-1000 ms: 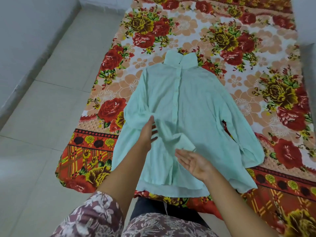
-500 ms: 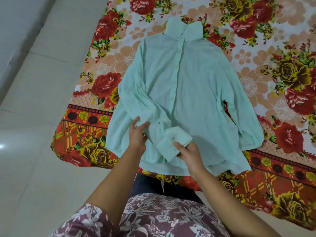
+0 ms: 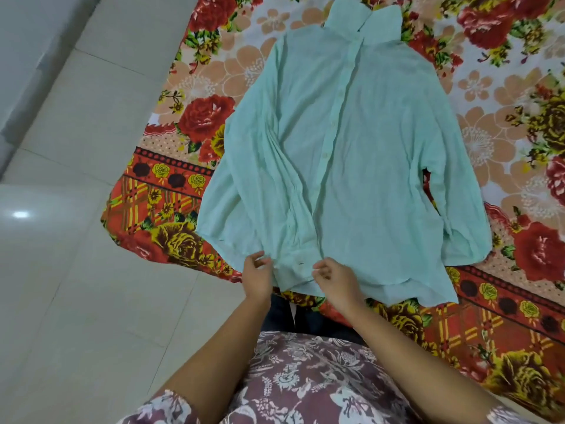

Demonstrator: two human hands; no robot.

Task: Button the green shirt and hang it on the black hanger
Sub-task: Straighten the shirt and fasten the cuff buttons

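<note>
On the left we see a pale tiled floor (image 3: 76, 270). Next to it lies a flowered sheet (image 3: 159, 203) in red, orange and yellow, and its near border comes close to the person.

The left hand (image 3: 258, 276) is at the lower hem of the shirt. Its thumb and fingers are curled and pinch the left edge of a cuff (image 3: 293, 267). This cuff belongs to the sleeve that lies over the lower front of the shirt. Just to the right, the right hand (image 3: 333, 275) has its fingers curled too and pinches the other edge of the same cuff, so the cuff is between the two hands.

The green shirt (image 3: 351, 148) lies flat on the sheet with its front up, the collar (image 3: 363, 19) on the far side and the hem on the near side. The button placket runs down its middle. Whether all buttons are closed, we cannot tell.

More to the right, the second sleeve (image 3: 458, 224) lies along the side of the shirt, on the sheet.
</note>
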